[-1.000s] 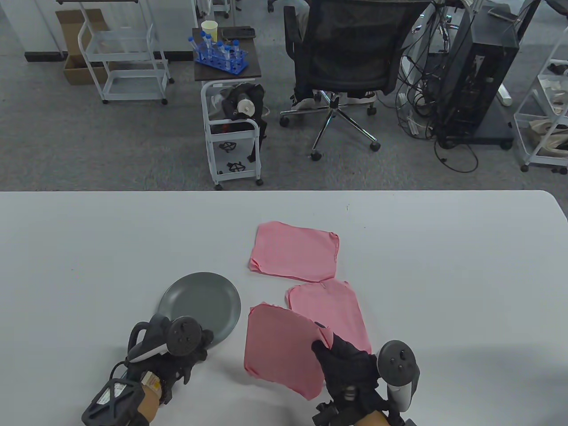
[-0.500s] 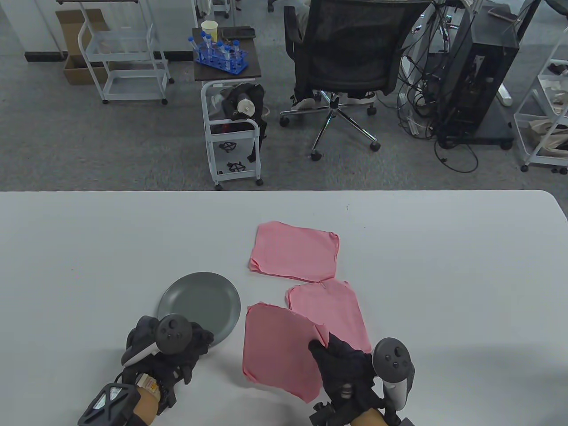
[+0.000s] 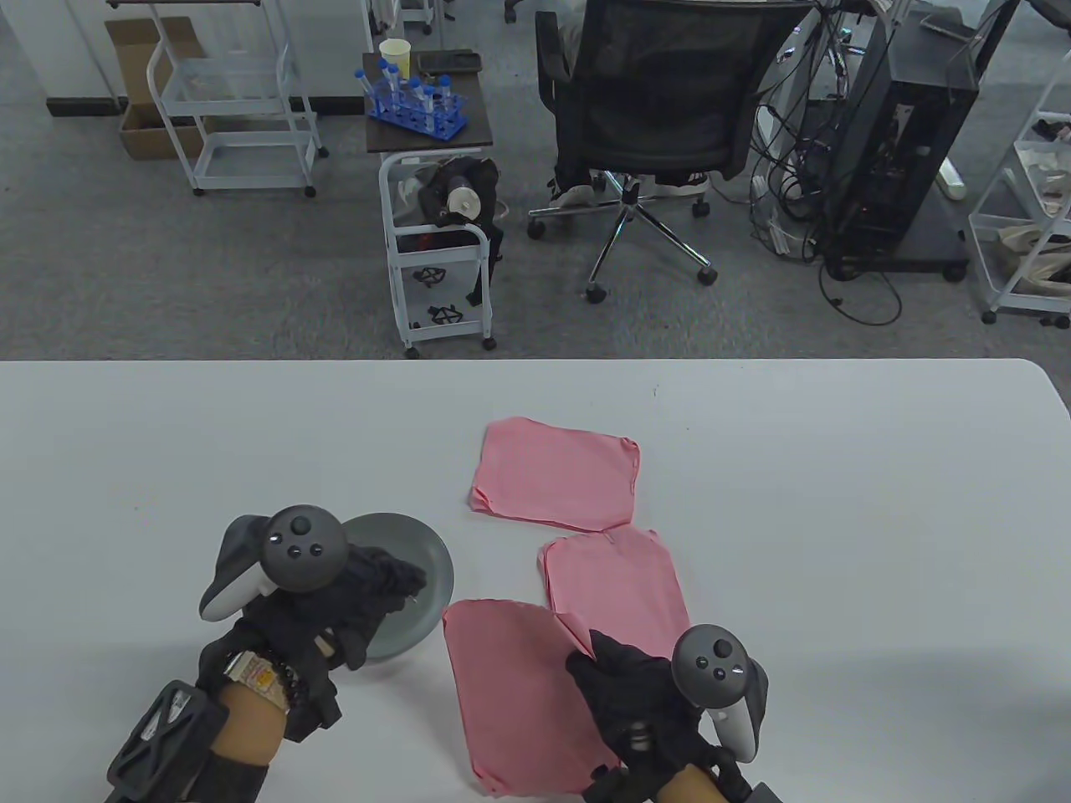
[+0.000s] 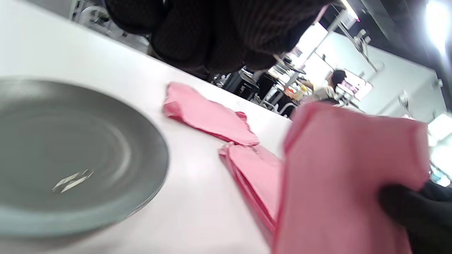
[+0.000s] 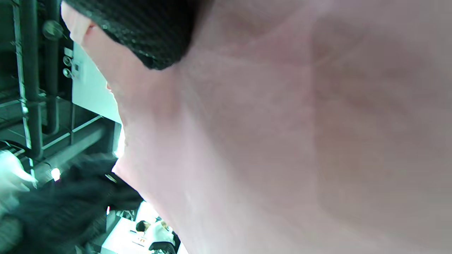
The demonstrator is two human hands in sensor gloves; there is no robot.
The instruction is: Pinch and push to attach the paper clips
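Table view: even, bright overhead light; sharp throughout; soft shadows on table [image 3: 837, 519] under hands; mild barrel bend at frame edges. Left wrist view: plate [image 4: 70, 155] and held pink cloth [image 4: 346, 176] motion-blurred, background overexposed, glare top right. Right wrist view: cloth [image 5: 300, 141] fills frame, defocused; greenish cast and smear at left.

Grey carpet floor [image 3: 167, 276], black office chair [image 3: 661, 100], white wire carts [image 3: 230, 109].

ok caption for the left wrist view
Gray plate holding paper clips, pink cloth stacks beyond, right hand lifting one.
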